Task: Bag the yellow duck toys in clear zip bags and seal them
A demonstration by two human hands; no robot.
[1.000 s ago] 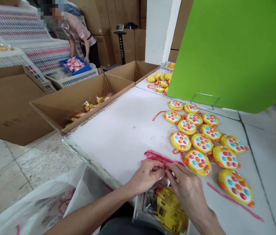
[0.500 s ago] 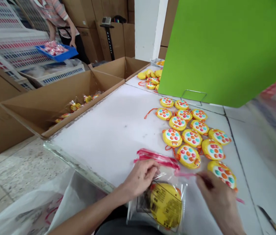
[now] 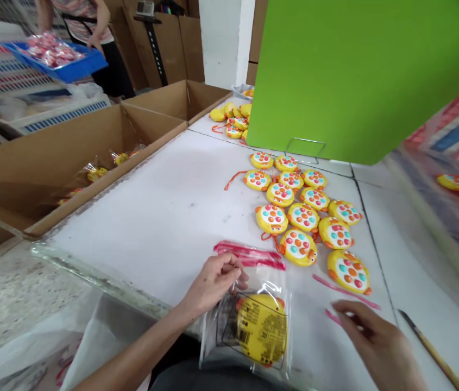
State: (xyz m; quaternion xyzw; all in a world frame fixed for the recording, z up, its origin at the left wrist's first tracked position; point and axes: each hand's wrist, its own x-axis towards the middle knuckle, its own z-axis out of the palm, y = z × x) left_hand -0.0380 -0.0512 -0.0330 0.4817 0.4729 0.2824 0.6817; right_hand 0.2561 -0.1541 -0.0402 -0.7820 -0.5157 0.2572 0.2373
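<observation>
My left hand point(image 3: 213, 282) pinches the top left corner of a clear plastic bag point(image 3: 249, 326) that holds a yellow round toy, label side up, at the near edge of the white table point(image 3: 164, 217). Just beyond the bag lies a stack of bags with red strips point(image 3: 249, 254). My right hand point(image 3: 371, 339) hovers low over the table to the right, fingers curled by a loose pink strip point(image 3: 345, 290); it is blurred. Several yellow toys with coloured buttons point(image 3: 302, 217) lie in rows past the bags.
A green board point(image 3: 335, 70) stands on a wire stand at the back right. More toys point(image 3: 231, 119) lie beyond it. Open cardboard boxes point(image 3: 50, 168) with bagged toys stand left of the table. A thin stick point(image 3: 433, 350) lies at the right. A person with a blue tray point(image 3: 56, 57) stands far left.
My right hand has left the bag's top and swept right and down with the pink strip. The left hand stays on the bag. The view has turned right; the person lifted the blue tray.
</observation>
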